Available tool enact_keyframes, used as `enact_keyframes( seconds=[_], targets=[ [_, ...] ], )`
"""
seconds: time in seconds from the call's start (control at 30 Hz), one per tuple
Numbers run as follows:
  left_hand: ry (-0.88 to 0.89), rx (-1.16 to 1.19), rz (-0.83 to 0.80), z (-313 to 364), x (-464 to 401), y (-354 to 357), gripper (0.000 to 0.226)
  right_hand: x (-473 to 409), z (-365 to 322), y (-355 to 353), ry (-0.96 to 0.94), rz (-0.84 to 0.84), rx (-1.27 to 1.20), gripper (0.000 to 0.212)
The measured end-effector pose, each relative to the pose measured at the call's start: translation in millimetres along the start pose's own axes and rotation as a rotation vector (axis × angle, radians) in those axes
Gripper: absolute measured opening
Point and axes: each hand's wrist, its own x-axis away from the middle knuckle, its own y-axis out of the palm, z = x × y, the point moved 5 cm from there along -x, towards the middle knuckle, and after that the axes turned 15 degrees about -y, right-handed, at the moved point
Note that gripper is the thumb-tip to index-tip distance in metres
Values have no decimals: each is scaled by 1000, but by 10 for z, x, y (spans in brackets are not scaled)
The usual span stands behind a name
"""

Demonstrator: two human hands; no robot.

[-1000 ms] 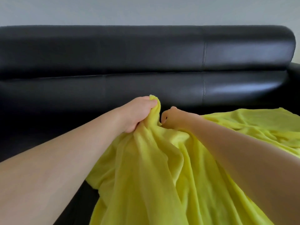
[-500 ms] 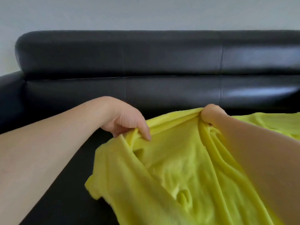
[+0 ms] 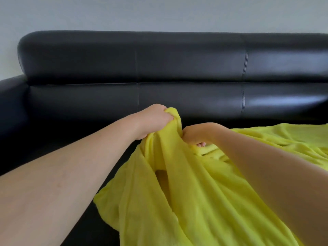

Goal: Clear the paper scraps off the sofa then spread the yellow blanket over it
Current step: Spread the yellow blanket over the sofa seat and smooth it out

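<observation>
A black leather sofa (image 3: 177, 57) fills the view, backrest across the top. The yellow blanket (image 3: 186, 192) lies bunched over the seat's middle and right, hanging toward me at the bottom. My left hand (image 3: 154, 119) is raised near the base of the backrest, fist shut on a gathered fold of the blanket's edge. Just to its right and slightly lower, my right hand (image 3: 197, 133) grips the same edge, fingers curled under the cloth. The two hands almost touch. No paper scraps show on the sofa.
The sofa's left armrest (image 3: 10, 96) rises at the far left. Bare black seat (image 3: 62, 130) stretches left of the blanket. A plain grey wall (image 3: 159, 13) stands behind the backrest.
My hands were apart half a second ago with the blanket's edge stretched between them; now they are close together again, and my left hand has lifted the fold toward the backrest.
</observation>
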Motion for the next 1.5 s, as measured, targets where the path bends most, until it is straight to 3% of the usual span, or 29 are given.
enact_keyframes(
  seconds=[0.1, 0.17, 0.2, 0.27, 0.33, 0.43, 0.5, 0.57, 0.63, 0.73, 0.83, 0.9, 1.03, 1.1, 1.13, 1.27, 1.33, 1.4, 1.5],
  targets=[
    [37, -412, 20, -136, -1, -37, 13, 36, 370, -269, 83, 321, 88, 23],
    [-68, -644, -5, -376, 7, -103, 8, 232, 766, -499, 305, 571, 151, 22],
    [-123, -680, 10, -486, 9, -165, 11, 335, 930, -559, 402, 608, 175, 20],
    [-193, -636, 127, -620, -17, -328, 15, 380, 1064, -630, 465, 503, 334, 25],
    [-216, -504, 253, -660, -70, -457, 15, 306, 889, -646, 412, 394, 499, 31],
    [-203, -133, 268, -599, -136, -464, 19, 5, 290, -537, 78, 281, 483, 61],
    [-170, -10, 249, -523, -170, -396, 21, -177, -189, -333, -185, 165, 277, 80],
    [-143, -17, 260, -460, -162, -351, 20, -293, -500, -174, -303, 128, 115, 50],
    [-140, -79, 254, -463, -137, -350, 15, -418, -540, -163, -265, 218, 134, 14],
    [-217, -343, 202, -610, -69, -404, 15, -401, -229, -336, -93, 394, 239, 17],
    [-325, -632, 275, -811, 43, -615, 15, -172, 272, -488, 191, 555, 249, 19],
    [-348, -713, 383, -898, 73, -818, 17, -38, 493, -510, 300, 574, 293, 20],
    [-465, -855, 518, -1126, 106, -1132, 13, -46, 460, -465, 335, 534, 415, 17],
    [-448, -678, 505, -1269, 15, -1199, 11, -116, 313, -432, 325, 527, 418, 17],
    [-450, -472, 474, -1363, -41, -1220, 12, -160, 232, -402, 319, 516, 403, 17],
    [-434, 768, 221, -1690, -144, -1253, 54, -329, -110, -252, 322, 484, 371, 14],
    [-351, 1169, 135, -1846, -150, -1324, 52, -429, -294, -190, 346, 467, 362, 12],
    [-357, 1375, 201, -2080, -153, -1487, 40, -547, -465, -150, 382, 491, 289, 17],
    [-468, 1349, 294, -2326, -103, -1778, 38, -687, -653, -122, 436, 572, 172, 36]
  ],
)
